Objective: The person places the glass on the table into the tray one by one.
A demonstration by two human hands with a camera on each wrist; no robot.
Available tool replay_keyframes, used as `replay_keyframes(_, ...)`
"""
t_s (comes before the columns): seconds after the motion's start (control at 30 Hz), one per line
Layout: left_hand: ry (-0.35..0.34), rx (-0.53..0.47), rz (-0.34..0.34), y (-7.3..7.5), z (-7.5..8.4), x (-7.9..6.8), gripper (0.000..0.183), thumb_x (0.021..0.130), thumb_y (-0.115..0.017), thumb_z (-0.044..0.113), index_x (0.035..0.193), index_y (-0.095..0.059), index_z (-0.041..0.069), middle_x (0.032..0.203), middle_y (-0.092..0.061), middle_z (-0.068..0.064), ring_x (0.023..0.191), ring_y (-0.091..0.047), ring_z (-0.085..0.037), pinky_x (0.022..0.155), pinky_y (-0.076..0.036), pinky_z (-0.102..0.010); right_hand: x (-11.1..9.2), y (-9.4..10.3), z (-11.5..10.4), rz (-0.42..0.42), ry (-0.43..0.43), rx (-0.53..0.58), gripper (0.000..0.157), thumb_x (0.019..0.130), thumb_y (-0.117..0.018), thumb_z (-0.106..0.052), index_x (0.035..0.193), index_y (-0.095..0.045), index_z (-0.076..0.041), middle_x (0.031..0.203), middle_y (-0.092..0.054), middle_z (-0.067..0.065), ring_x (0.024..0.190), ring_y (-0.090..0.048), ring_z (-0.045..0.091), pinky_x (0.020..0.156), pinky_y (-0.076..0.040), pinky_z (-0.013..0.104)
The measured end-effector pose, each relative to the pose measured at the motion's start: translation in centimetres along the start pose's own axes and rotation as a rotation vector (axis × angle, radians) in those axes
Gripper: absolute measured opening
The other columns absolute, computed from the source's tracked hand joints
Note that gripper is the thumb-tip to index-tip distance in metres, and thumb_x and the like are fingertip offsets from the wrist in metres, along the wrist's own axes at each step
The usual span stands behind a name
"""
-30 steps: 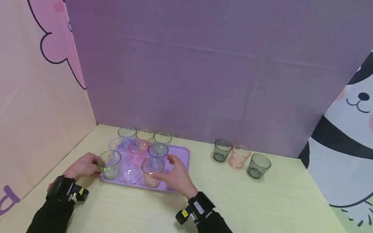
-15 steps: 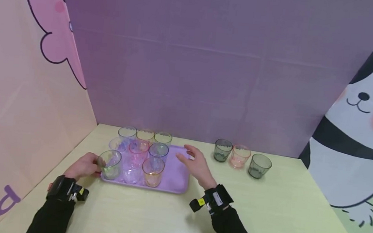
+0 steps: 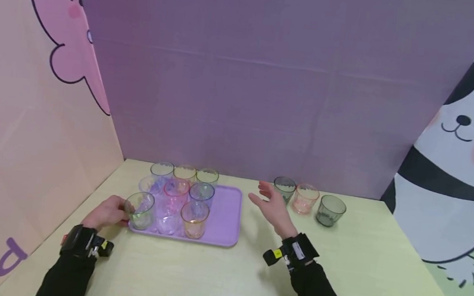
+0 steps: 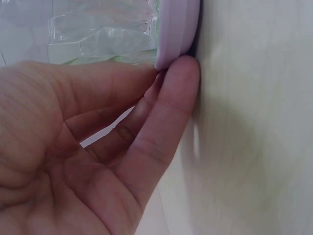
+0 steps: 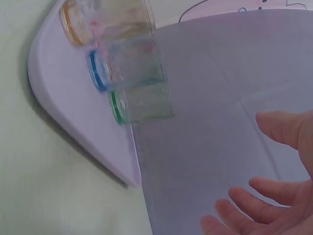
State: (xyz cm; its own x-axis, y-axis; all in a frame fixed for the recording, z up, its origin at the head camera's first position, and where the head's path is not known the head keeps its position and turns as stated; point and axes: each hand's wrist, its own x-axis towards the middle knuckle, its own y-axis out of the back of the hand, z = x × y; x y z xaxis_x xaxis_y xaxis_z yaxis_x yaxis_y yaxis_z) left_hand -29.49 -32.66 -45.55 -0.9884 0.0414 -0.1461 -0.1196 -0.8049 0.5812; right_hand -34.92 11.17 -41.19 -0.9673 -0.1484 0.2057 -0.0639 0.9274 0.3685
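A purple tray (image 3: pixel 225 216) on the table bears several tinted glasses in rows on its left and middle part. My left hand (image 3: pixel 105 212) pinches the tray's near left corner, beside a green glass (image 3: pixel 140 212); in the left wrist view the thumb and a finger meet at the tray's rim (image 4: pixel 178 32). My right hand (image 3: pixel 274 209) is in the air right of the tray, fingers spread and holding nothing. Its fingertips overlap a dark grey glass (image 3: pixel 285 187) in the head view. An amber glass (image 3: pixel 194 222) stands at the front of the group.
Right of the dark grey glass stand a pink glass (image 3: pixel 304 202) and another grey glass (image 3: pixel 331 212), both on the table (image 3: pixel 358 269). A purple cloth wall (image 3: pixel 242 96) closes the back, with printed panels on both sides.
My right hand has let go of the amber glass and moved right, off the tray and towards the grey and pink glasses. The left hand has stayed at the tray corner.
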Motion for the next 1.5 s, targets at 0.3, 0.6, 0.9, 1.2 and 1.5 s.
replay_keyframes(0.3, -0.016, 0.003, 0.006, 0.0, 0.0, 0.1, 0.019, 0.078, -0.054, -0.008, 0.096, -0.061, -0.011, 0.092, -0.06, -0.016, 0.074, -0.059, -0.021, 0.066, -0.054, -0.034, -0.1, 4.8, 1.1, 0.071, -0.018, 0.043, 0.065, 0.083, -0.063, -0.037, 0.133, -0.041, -0.003, 0.133, -0.043, 0.016, 0.124, -0.039, 0.03, 0.098, -0.037, 0.041)
replay_keyframes(0.6, -0.008, -0.008, 0.005, -0.1, -0.1, 0.1, 0.019, 0.078, -0.054, -0.008, 0.095, -0.061, -0.011, 0.093, -0.06, -0.017, 0.075, -0.058, -0.021, 0.066, -0.054, -0.034, 0.0, 7.2, 2.0, 0.137, -0.011, -0.042, 0.066, 0.082, -0.062, -0.041, 0.133, -0.042, -0.003, 0.134, -0.043, 0.018, 0.125, -0.037, 0.032, 0.1, -0.035, 0.042)
replay_keyframes(0.9, -0.014, -0.007, 0.003, 0.0, -0.2, 0.2, 0.019, 0.078, -0.055, -0.008, 0.095, -0.061, -0.012, 0.093, -0.06, -0.017, 0.074, -0.059, -0.021, 0.066, -0.054, -0.034, -0.1, 10.8, 3.0, 0.287, 0.007, -0.285, 0.06, 0.085, -0.062, -0.029, 0.134, -0.041, -0.001, 0.136, -0.041, 0.02, 0.124, -0.036, 0.037, 0.101, -0.032, 0.048)
replay_keyframes(1.2, -0.019, -0.001, 0.002, 0.0, -0.3, 0.3, 0.019, 0.077, -0.054, -0.008, 0.095, -0.061, -0.012, 0.092, -0.06, -0.017, 0.074, -0.059, -0.02, 0.065, -0.054, -0.033, -0.7, 13.3, 3.7, 0.392, -0.101, -0.363, 0.068, 0.084, -0.062, -0.032, 0.139, -0.033, -0.004, 0.14, -0.035, 0.02, 0.128, -0.03, 0.037, 0.103, -0.026, 0.051)
replay_keyframes(1.5, -0.016, -0.006, 0.002, 0.0, -0.1, 0.2, 0.018, 0.077, -0.053, -0.008, 0.094, -0.06, -0.012, 0.092, -0.061, -0.017, 0.074, -0.059, -0.02, 0.065, -0.054, -0.033, -1.0, 14.4, 4.8, 0.426, -0.179, -0.42, 0.092, 0.078, -0.069, -0.03, 0.144, -0.012, 0.0, 0.142, -0.019, 0.031, 0.129, -0.022, 0.045, 0.103, -0.023, 0.055)
